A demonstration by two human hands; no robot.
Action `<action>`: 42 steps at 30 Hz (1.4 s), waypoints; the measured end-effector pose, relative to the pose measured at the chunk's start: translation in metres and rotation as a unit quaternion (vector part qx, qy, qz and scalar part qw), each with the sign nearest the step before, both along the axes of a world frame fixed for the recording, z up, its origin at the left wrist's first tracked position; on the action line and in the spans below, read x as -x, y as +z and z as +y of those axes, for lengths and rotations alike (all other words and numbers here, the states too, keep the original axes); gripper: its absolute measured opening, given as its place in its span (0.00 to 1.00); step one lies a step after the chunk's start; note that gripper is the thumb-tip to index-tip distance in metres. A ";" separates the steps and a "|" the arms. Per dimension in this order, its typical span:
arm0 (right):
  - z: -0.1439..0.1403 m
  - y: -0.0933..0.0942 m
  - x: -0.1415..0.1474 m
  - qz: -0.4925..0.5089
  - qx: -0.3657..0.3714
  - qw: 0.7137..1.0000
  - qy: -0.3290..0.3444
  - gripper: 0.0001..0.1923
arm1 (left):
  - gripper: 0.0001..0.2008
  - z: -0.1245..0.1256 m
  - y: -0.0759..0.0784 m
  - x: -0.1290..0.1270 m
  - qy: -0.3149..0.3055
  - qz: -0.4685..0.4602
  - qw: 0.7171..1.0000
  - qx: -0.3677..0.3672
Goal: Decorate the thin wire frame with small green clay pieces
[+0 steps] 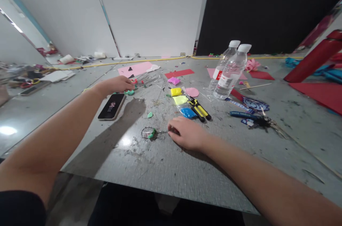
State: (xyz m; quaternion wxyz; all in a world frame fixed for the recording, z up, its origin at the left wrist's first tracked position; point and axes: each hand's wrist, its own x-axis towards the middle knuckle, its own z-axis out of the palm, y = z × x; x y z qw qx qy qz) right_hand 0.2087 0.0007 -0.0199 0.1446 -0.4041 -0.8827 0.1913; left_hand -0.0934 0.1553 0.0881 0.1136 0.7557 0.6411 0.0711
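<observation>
R hand [187, 134] pins wire loop [148, 132] w/ only one green clay bit on; L hand [119, 85] closes, prob. on more clay [130, 92].

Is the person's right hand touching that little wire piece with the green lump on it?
Touching. In the head view the right hand lies flat on the table, and the stem of the wire piece runs straight under its fingertips with no gap showing.

Two water bottles [227, 71], one phone [111, 106], three clay packets [181, 99].
</observation>
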 end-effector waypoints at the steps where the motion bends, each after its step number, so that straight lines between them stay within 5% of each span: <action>1: 0.000 0.000 0.000 0.005 0.000 1.000 0.001 0.02 | 0.14 -0.006 -0.001 0.004 0.003 -0.006 1.000 0.006; 6: -0.001 -0.001 -0.001 0.014 -0.003 1.000 0.008 0.02 | 0.13 -0.021 -0.018 -0.001 -0.016 0.002 0.999 -0.044; 15: -0.001 -0.002 -0.001 0.019 -0.013 1.000 0.004 0.02 | 0.17 -0.009 -0.060 -0.045 -0.016 0.097 0.984 -0.146; 21: -0.002 -0.002 -0.002 0.005 -0.013 1.000 0.003 0.03 | 0.15 -0.010 -0.073 -0.081 -0.152 0.107 0.980 -0.078; 26: -0.003 -0.001 -0.002 0.008 -0.013 1.000 0.003 0.03 | 0.19 -0.024 -0.075 -0.091 -0.151 0.099 0.981 -0.065; 30: -0.003 -0.002 -0.002 0.005 -0.015 1.000 0.004 0.03 | 0.20 -0.048 -0.067 -0.069 -0.108 0.098 0.986 -0.082; 34: -0.003 -0.005 -0.002 0.007 -0.024 1.000 0.007 0.03 | 0.27 -0.075 -0.054 -0.019 0.002 0.143 0.985 -0.101; 37: -0.004 -0.007 -0.003 0.013 -0.031 0.999 0.013 0.04 | 0.42 -0.090 -0.048 0.017 0.146 0.205 0.967 -0.037; 42: -0.006 -0.008 -0.003 0.023 -0.030 0.999 0.013 0.05 | 0.39 -0.102 -0.047 0.033 0.191 0.173 0.966 0.011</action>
